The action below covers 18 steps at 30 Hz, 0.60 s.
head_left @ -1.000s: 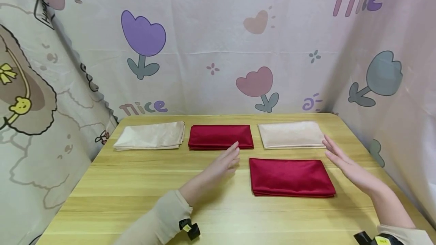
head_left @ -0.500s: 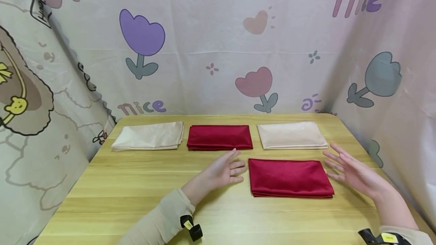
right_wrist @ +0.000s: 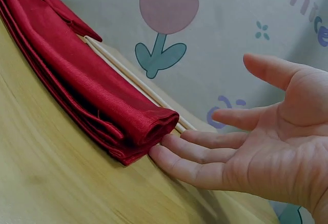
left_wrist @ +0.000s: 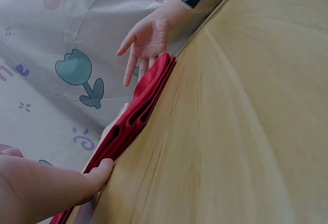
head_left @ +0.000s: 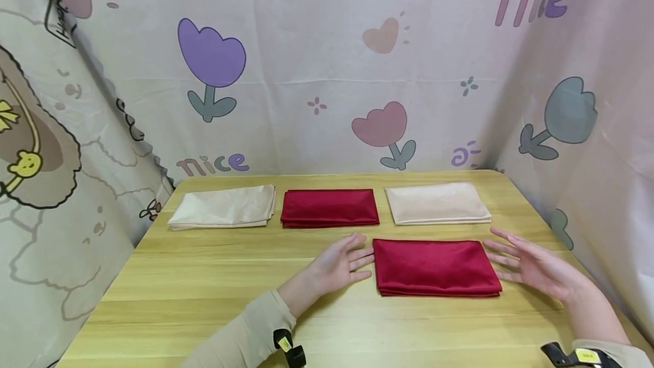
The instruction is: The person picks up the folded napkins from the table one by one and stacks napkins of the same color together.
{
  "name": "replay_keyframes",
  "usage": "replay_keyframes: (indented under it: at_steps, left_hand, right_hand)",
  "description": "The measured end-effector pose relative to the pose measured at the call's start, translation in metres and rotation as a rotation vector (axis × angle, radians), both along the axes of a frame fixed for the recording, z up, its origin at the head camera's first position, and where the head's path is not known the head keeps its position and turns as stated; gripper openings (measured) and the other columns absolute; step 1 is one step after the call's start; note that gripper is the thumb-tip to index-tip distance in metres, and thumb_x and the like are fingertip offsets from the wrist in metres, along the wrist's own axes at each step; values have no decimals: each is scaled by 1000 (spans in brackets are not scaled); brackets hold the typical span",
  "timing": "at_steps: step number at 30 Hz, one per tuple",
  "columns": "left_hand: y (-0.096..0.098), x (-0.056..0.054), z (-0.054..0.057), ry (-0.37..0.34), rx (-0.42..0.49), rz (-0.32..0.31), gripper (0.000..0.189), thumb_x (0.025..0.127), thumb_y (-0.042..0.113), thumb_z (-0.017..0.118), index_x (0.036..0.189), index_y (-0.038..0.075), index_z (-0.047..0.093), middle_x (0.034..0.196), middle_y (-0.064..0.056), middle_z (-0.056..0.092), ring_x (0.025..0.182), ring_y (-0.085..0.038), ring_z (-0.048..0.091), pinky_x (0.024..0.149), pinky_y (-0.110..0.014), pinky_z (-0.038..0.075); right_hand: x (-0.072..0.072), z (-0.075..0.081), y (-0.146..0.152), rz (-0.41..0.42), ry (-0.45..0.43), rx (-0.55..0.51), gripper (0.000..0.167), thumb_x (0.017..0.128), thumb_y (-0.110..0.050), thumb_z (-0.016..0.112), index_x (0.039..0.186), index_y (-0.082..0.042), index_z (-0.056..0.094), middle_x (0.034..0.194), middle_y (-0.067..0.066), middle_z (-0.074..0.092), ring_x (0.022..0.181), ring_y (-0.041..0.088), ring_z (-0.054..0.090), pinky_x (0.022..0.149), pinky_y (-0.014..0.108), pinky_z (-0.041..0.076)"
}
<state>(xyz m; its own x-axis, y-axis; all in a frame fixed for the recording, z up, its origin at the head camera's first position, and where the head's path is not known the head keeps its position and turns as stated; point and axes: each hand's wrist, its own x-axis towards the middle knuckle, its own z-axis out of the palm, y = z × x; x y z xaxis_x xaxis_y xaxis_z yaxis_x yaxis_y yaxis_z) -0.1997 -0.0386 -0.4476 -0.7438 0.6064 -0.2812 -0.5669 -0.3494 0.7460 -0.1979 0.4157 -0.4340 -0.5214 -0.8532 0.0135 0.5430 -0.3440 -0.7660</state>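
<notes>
- The near red cloth lies flat between the two hands, on the right half of the table, folded into a rectangle whose long axis runs left to right. That is the relation that matters, I judge: each hand faces one of its short ends.
- The left hand is at the left end, its fingers stretched out and pointing right, with nothing held in them. The fingertips come right up to the edge; whether they touch it I cannot tell.
- The right hand is at the right end, palm turned towards the cloth, thumb well away from the fingers and nothing clamped between them. In the right wrist view the lower fingertips appear to touch the folded end — so this hand seems, if anything, the nearer.
- The cloth is several layers thick, its loops showing at the ends; it looks soft and satiny, and would probably sag if lifted by the ends alone.
- The table is pale, striped wood. Along its far side lie three more folded cloths: the left cream cloth, the far red cloth in the middle, and the right cream cloth, which sits just beyond the near red one — only a narrow strip of wood between.
- A printed curtain with tulips and lettering hangs behind the table and down both sides.
</notes>
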Motion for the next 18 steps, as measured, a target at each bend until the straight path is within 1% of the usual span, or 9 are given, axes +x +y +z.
replay_keyframes:
  at_steps: [3,6,8,11,15,18]
  left_hand:
    - [1,0,1,3,9,-17,71,104,47,32,158,11,4,161,-25,12,150,-40,13,120,-53,18]
    - [2,-1,2,12,17,-30,81,100,56,35,158,14,-3,161,-26,9,151,-41,9,121,-53,15]
    - [3,-1,3,20,19,-33,85,99,60,36,157,15,-6,161,-27,8,151,-41,7,121,-53,13]
    - [5,-1,5,31,13,-36,83,99,60,33,157,17,-9,161,-27,6,151,-41,4,122,-52,11]
    - [8,1,4,40,12,-19,78,101,57,29,157,18,-10,160,-29,6,150,-44,5,121,-52,11]
    - [9,4,2,24,34,5,80,101,56,32,157,18,-11,160,-30,6,148,-47,5,121,-53,11]
  right_hand:
    - [-1,-1,0,10,-17,-24,63,104,-24,-7,149,-29,37,153,-4,43,143,20,39,118,43,30]
    - [-2,-1,0,11,-32,-49,64,104,-24,-7,150,-28,36,154,-2,42,144,20,37,118,44,29]
    - [-2,-2,0,12,-44,-68,64,103,-24,-8,150,-27,36,154,-2,42,144,20,37,119,44,28]
    - [-3,-3,0,10,-67,-93,66,103,-25,-9,150,-25,37,153,0,43,144,22,37,119,44,27]
    - [-2,-5,-1,3,-92,-120,66,103,-27,-8,150,-24,39,151,-1,46,143,24,39,118,45,28]
    - [-2,-8,-1,-9,-108,-131,66,103,-27,-7,149,-23,40,150,-1,47,142,25,39,118,45,28]
